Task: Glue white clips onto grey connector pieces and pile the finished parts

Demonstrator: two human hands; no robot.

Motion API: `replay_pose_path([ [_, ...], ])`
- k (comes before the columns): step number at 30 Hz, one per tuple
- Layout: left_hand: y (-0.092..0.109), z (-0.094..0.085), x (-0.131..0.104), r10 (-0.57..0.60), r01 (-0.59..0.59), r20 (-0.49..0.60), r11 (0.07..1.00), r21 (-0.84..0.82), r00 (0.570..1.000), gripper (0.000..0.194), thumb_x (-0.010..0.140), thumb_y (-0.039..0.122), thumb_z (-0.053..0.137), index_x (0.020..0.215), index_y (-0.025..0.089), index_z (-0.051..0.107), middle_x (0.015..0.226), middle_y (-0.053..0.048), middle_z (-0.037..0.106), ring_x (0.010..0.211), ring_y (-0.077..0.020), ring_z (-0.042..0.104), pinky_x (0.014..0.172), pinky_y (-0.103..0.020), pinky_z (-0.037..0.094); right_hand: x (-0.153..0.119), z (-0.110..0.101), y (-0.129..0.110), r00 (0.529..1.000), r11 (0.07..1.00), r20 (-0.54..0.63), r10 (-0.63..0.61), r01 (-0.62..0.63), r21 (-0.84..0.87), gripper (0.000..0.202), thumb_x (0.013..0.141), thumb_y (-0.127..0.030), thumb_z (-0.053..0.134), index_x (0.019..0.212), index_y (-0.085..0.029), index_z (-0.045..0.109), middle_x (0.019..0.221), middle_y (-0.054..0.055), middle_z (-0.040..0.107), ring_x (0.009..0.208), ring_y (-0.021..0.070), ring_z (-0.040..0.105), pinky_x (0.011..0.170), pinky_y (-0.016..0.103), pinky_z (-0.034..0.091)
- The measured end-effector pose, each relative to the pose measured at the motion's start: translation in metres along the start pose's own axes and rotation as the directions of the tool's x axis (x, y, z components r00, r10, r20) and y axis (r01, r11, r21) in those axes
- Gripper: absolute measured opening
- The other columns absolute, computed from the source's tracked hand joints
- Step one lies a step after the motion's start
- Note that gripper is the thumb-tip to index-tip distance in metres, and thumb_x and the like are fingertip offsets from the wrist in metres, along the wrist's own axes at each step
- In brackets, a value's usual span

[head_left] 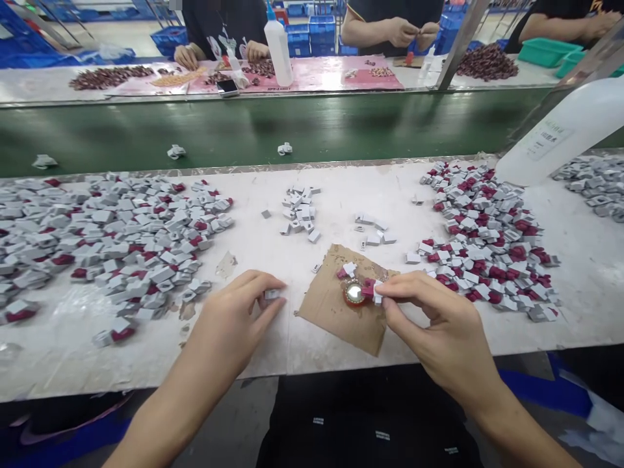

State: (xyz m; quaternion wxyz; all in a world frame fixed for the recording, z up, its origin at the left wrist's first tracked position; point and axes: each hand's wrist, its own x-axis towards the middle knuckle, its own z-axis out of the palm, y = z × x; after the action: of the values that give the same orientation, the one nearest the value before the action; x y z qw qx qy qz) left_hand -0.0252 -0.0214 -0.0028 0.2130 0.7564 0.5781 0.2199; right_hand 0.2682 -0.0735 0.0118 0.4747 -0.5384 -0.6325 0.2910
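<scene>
My left hand (234, 318) pinches a small light-grey plastic piece (272, 294) just above the table, left of a brown cardboard piece (322, 309). Between thumb and fingertips, my right hand (439, 318) grips a small grey-and-maroon plastic part (371, 290). Its maroon end is at the rim of a small round orange dish (354, 294) holding something clear and shiny; I cannot tell whether it touches. Another grey-and-maroon part (347, 270) lies on the cardboard behind the dish. Farther back are a small cluster of grey pieces (301, 209) and several more grey pieces (375, 235).
Large heaps of grey-and-maroon parts lie to the left (121, 240) and right (492, 240). A white plastic bottle (560, 136) leans in at the right. A green belt (234, 127) carries a few pieces behind the table. Co-workers' hands (402, 31) work beyond it.
</scene>
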Motion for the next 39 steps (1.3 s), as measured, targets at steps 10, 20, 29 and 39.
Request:
replay_pose_path([
  [10, -0.002, 0.004, -0.006, -0.088, 0.092, 0.036, 0.988, -0.124, 0.995, 0.019, 0.104, 0.04, 0.068, 0.112, 0.027, 0.08, 0.091, -0.004, 0.075, 0.082, -0.0259, 0.071, 0.075, -0.037, 0.059, 0.009, 0.002, -0.001, 0.997, 0.997, 0.074, -0.021, 0.027, -0.068, 0.018, 0.102, -0.014, 0.072, 0.099, -0.028, 0.083, 0.101, 0.004, 0.086, 0.095, 0.0255, 0.082, 0.082, 0.04, 0.067],
  [20, 0.013, 0.019, -0.006, -0.006, 0.001, -0.011, 0.884, -0.467, 1.0, 0.018, 0.105, 0.035, 0.078, 0.122, 0.031, 0.084, 0.117, -0.003, 0.082, 0.103, -0.025, 0.079, 0.089, -0.036, 0.067, 0.012, 0.0, -0.005, 0.991, 0.996, 0.132, 0.018, -0.006, -0.088, 0.018, 0.103, -0.014, 0.071, 0.103, -0.025, 0.085, 0.099, 0.005, 0.084, 0.091, 0.0227, 0.081, 0.074, 0.034, 0.065],
  [29, 0.058, 0.024, 0.025, -0.087, 0.167, 0.143, 0.59, -0.79, 0.986, 0.02, 0.091, 0.034, 0.096, 0.105, 0.024, 0.087, 0.1, -0.004, 0.087, 0.092, -0.0229, 0.084, 0.083, -0.031, 0.072, 0.019, -0.009, 0.0, 0.987, 0.96, 0.018, 0.158, -0.157, 0.231, 0.015, 0.099, -0.021, 0.086, 0.103, -0.033, 0.092, 0.1, 0.002, 0.087, 0.095, 0.02, 0.082, 0.083, 0.03, 0.067],
  [39, 0.099, 0.045, 0.05, 0.029, 0.276, 0.3, 0.312, -0.909, 0.954, 0.022, 0.093, 0.027, 0.093, 0.113, 0.019, 0.086, 0.098, -0.005, 0.088, 0.089, -0.02, 0.083, 0.077, -0.028, 0.068, 0.032, -0.006, 0.01, 0.922, 0.638, 0.016, 0.387, -0.28, 0.717, 0.008, 0.087, -0.03, 0.097, 0.093, -0.029, 0.092, 0.1, 0.002, 0.091, 0.098, 0.0246, 0.088, 0.099, 0.045, 0.075],
])
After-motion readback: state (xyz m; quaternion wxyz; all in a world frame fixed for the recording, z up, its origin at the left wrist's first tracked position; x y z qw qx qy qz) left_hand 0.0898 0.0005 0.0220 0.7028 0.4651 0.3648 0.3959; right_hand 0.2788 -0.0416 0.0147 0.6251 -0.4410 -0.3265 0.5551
